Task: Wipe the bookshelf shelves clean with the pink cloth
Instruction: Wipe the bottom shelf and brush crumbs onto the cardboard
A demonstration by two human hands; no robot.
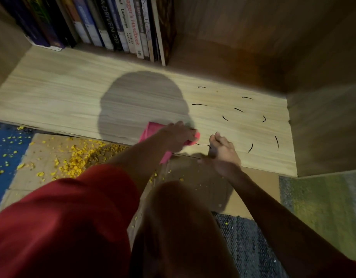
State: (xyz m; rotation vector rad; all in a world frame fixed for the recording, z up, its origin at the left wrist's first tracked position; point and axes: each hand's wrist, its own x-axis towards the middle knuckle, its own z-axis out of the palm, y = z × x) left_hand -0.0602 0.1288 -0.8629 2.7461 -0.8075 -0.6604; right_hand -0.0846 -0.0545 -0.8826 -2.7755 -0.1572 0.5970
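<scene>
- A crumpled pink cloth (153,131) is clenched in the left hand (180,135) and pressed on the light wood-grain shelf board (62,101) near its front edge.
- The right hand (223,151), loosely curled and grasping nothing, is rested beside it.
- Short black curved marks (238,109) are scattered to the right.
- Upright books (121,25) are lined at the back.

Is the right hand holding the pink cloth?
No, the pink cloth is in the left hand; the right hand rests bare on the shelf.

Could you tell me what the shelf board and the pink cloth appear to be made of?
The shelf board looks like pale wood or wood-look laminate, matte, with straight printed-like grain lines. The pink cloth looks like soft fabric: it folds and droops over the edge under the left hand.
</scene>
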